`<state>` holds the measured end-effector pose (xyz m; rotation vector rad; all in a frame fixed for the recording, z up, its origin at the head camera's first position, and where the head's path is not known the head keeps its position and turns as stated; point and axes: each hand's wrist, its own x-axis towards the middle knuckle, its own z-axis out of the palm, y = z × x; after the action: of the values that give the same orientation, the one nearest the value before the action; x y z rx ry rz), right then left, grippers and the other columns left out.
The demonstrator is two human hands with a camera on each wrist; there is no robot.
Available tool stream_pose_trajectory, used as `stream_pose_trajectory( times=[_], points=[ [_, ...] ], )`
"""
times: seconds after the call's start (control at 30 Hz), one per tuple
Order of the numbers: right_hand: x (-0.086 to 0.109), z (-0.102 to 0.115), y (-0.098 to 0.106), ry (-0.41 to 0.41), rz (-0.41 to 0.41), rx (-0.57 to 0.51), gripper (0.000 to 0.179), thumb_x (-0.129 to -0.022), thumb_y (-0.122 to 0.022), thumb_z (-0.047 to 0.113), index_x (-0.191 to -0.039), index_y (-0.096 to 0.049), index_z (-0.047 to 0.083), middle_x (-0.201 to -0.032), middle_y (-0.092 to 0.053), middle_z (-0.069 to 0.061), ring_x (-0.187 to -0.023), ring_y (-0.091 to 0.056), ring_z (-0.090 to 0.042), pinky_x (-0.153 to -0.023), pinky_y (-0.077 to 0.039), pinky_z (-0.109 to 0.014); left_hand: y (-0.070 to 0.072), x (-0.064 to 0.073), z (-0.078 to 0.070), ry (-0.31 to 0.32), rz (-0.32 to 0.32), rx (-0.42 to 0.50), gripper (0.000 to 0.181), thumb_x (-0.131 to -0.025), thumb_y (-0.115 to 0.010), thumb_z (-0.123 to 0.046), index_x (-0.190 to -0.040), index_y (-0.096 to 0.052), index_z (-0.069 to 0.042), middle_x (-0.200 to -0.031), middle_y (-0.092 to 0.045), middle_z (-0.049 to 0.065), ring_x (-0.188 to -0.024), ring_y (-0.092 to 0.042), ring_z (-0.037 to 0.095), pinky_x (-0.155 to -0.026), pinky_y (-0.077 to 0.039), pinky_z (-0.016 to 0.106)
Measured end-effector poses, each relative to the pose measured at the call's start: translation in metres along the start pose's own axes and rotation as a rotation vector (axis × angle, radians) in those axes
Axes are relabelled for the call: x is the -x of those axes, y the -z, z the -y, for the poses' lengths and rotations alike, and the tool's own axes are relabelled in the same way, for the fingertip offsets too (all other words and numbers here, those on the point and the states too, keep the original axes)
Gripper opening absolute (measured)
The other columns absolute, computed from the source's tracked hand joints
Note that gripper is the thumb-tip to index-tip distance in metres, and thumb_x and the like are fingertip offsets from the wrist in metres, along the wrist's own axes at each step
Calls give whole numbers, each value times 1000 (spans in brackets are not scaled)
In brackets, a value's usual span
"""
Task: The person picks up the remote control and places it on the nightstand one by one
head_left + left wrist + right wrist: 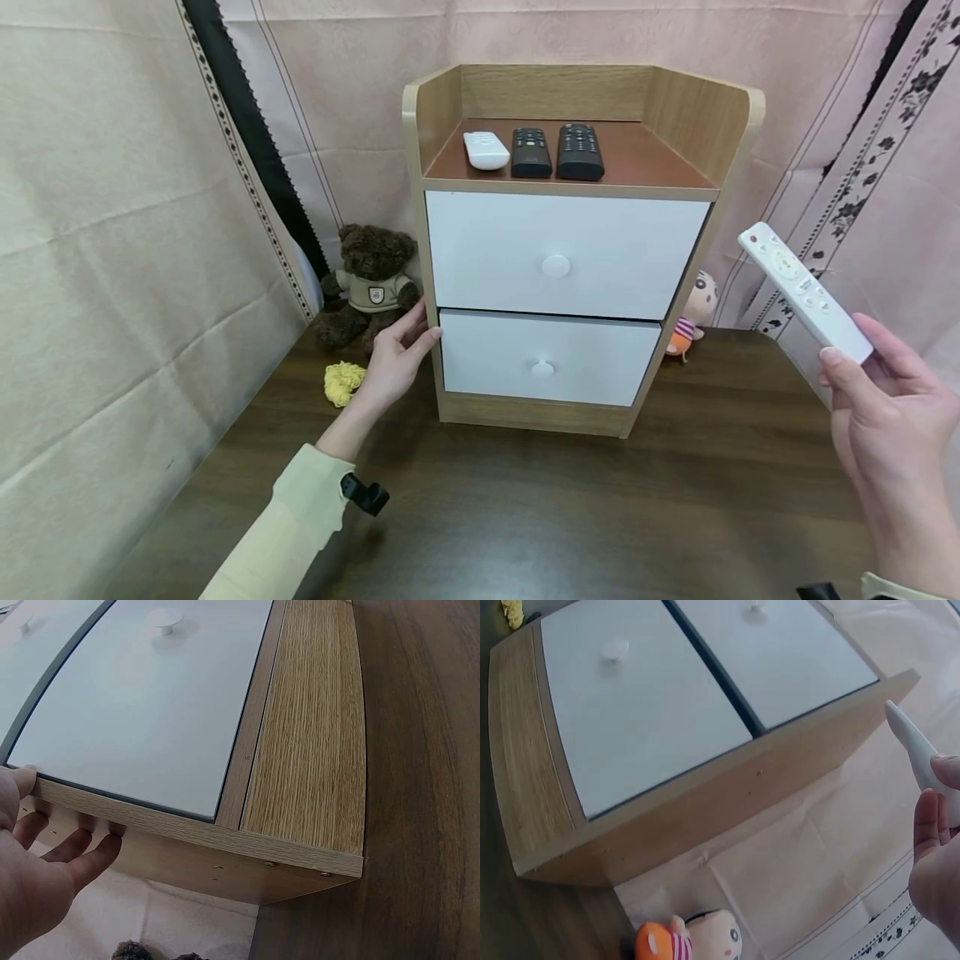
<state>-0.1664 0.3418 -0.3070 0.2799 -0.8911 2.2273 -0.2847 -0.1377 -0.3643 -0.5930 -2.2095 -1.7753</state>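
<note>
A small wooden cabinet (pixel 528 414) with two white drawers stands on the dark table. My left hand (pixel 396 354) touches its left side, thumb at the front edge and fingertips on the side panel, as the left wrist view (pixel 45 862) also shows. Off to the right of the cabinet, my right hand (pixel 888 408) grips a white remote control (pixel 806 287) by its lower end, buttons facing up. On the cabinet's brown top lie a white remote (pixel 486 151) and two black remotes, one in the middle (pixel 531 153) and one on the right (pixel 580 152).
A brown teddy bear (pixel 372 279) sits left of the cabinet, with a yellow crumpled bundle (pixel 344 383) before it. Behind the cabinet's right side is a doll (pixel 693 310) in orange. Pale curtains (pixel 337 83) hang around the table (pixel 525 508).
</note>
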Motion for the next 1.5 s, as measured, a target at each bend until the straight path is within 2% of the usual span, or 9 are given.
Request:
stream_pose_trajectory(
  times=[0.23,0.53,0.67,0.8,0.97,1.2,1.3,1.5],
  points=[
    [5,1,-13,65,13,-29,51,-78,-53,-42,-127,-55,-26,-119,-57,-31,-96,-62,-33,-53,-55,-27,-1,-1,0,-8,-2,4,60,-105,-63,-17,-159,-38,-11,-156,-46,12,-138,-50,30,-106,-48,41],
    [8,4,-24,72,49,-101,53,-75,-52,-44,-125,-56,-27,-116,-58,-33,-92,-62,-34,-52,-54,-29,0,1,0,2,-4,-12,61,-105,-63,-18,-159,-37,-11,-155,-47,11,-137,-51,29,-107,-48,44],
    [9,4,-27,88,87,-99,54,-76,-53,-44,-127,-54,-27,-115,-60,-32,-91,-62,-33,-54,-55,-28,0,1,1,1,1,-8,60,-105,-63,-19,-159,-37,-12,-155,-47,11,-138,-50,29,-107,-48,44],
    [12,4,-33,135,146,-50,54,-78,-54,-41,-130,-50,-27,-116,-61,-32,-91,-62,-30,-56,-55,-25,0,1,1,-8,1,-4,60,-105,-62,-18,-159,-37,-12,-155,-47,11,-138,-50,29,-106,-48,44],
    [13,5,-40,110,155,-112,57,-76,-55,-43,-130,-50,-27,-115,-60,-33,-90,-62,-32,-56,-56,-28,0,1,1,-13,0,-5,60,-105,-63,-18,-159,-37,-12,-155,-47,10,-138,-50,29,-106,-48,43],
    [17,1,-55,135,172,-55,58,-76,-59,-41,-131,-49,-28,-114,-64,-32,-91,-64,-33,-56,-56,-27,0,1,1,-10,-4,-6,60,-105,-63,-19,-159,-38,-13,-155,-47,10,-137,-51,28,-106,-48,43],
    [17,-1,-62,111,163,-125,58,-74,-57,-43,-130,-50,-29,-115,-62,-36,-91,-63,-36,-55,-55,-29,-1,1,1,-6,-3,-7,60,-105,-63,-19,-159,-38,-13,-155,-47,11,-137,-51,29,-106,-48,44],
    [19,-8,-78,155,196,-17,58,-76,-61,-39,-131,-49,-29,-120,-60,-37,-93,-64,-34,-57,-56,-25,0,1,0,-7,-4,-11,59,-105,-62,-18,-159,-38,-14,-154,-48,10,-137,-52,28,-106,-48,43]
  ],
)
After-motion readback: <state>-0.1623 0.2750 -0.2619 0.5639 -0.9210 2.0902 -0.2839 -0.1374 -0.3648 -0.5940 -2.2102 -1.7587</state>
